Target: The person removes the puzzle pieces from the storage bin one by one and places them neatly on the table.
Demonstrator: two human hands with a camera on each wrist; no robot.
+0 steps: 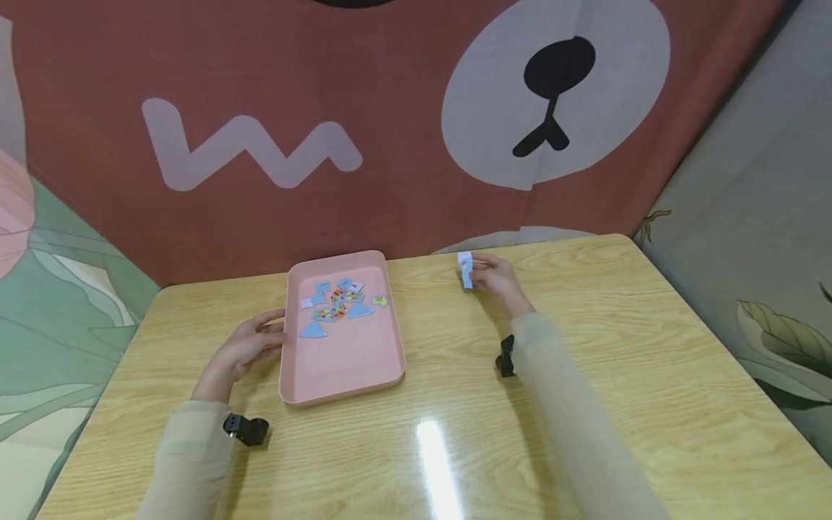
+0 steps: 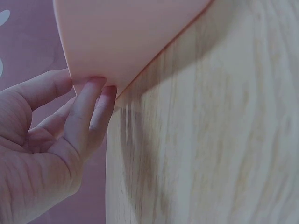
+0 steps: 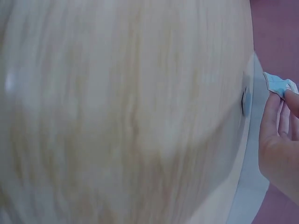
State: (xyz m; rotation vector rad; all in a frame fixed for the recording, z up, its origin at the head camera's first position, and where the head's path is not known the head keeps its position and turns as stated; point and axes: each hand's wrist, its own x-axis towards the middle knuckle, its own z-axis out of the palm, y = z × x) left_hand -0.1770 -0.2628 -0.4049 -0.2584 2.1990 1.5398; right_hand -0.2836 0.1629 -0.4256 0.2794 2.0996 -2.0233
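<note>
A pink tray (image 1: 344,368) lies on the table, holding flat light blue pieces (image 1: 313,330), a multicoloured piece (image 1: 330,313) and a small yellow-green piece (image 1: 379,300). At its left side, my left hand (image 1: 250,343) touches the outer wall with its fingertips; the left wrist view shows those fingers (image 2: 81,109) against the pink wall near a corner. To the right of the tray, my right hand (image 1: 497,282) pinches a small light blue and white card piece (image 1: 465,269) near the table's far edge. That piece (image 3: 276,85) is partly covered by the thumb in the right wrist view.
The wooden table (image 1: 455,404) ends at a reddish-brown curtain (image 1: 403,209) with a printed bear face. In the right wrist view, a small dark-edged shape (image 3: 246,101) shows at the table edge; its kind is unclear. Black cameras (image 1: 247,430) sit on both wrists.
</note>
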